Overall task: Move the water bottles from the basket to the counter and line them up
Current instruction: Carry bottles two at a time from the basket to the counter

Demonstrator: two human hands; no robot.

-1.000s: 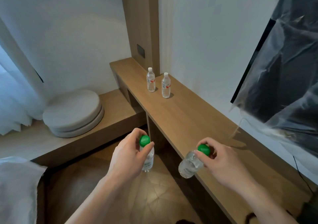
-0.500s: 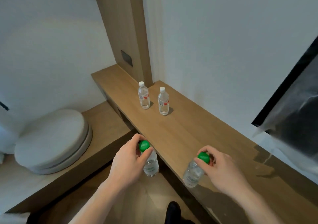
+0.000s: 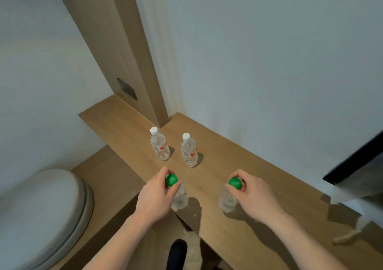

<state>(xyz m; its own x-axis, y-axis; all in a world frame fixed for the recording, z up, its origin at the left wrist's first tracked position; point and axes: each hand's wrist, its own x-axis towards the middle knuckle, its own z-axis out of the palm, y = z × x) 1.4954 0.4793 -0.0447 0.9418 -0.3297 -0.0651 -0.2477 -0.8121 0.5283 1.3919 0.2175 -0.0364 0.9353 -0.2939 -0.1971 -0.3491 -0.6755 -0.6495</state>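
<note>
- Bottles of clear, ribbed plastic, four in all, show over a long counter (image 3: 244,166) of pale, matt wood grain that runs beside a smooth white wall (image 3: 269,62).
- The left hand (image 3: 154,199) pinches the round green cap of the left green-capped bottle (image 3: 179,197) with thumb and curled fingers; the bottle hangs near the counter's front edge, and whether its base touches the wood cannot be told.
- The right hand (image 3: 253,195) grasps the green cap of the right green-capped bottle (image 3: 228,201) the same way, well in over the counter with a dark shadow under it; contact with the surface is unclear.
- Two white-capped bottles stand upright farther back, apart from each other: the left white-capped bottle (image 3: 160,145) and the right white-capped bottle (image 3: 189,151), each with a label bearing a red mark.
- A tall wooden panel (image 3: 124,51) rises behind them, with a dark rectangular plate (image 3: 126,88) set in it.
- At lower left lie round, soft-looking grey cushions (image 3: 41,218), stacked on a lower wooden ledge (image 3: 116,178).
- At the right edge, a dark object under glossy, crinkled wrap (image 3: 360,178) leans in.
- Since half a second ago both green-capped bottles have come forward and in over the counter, nearer the standing pair; the left one hung beyond the front edge then. The view has also swung closer to the wall.
</note>
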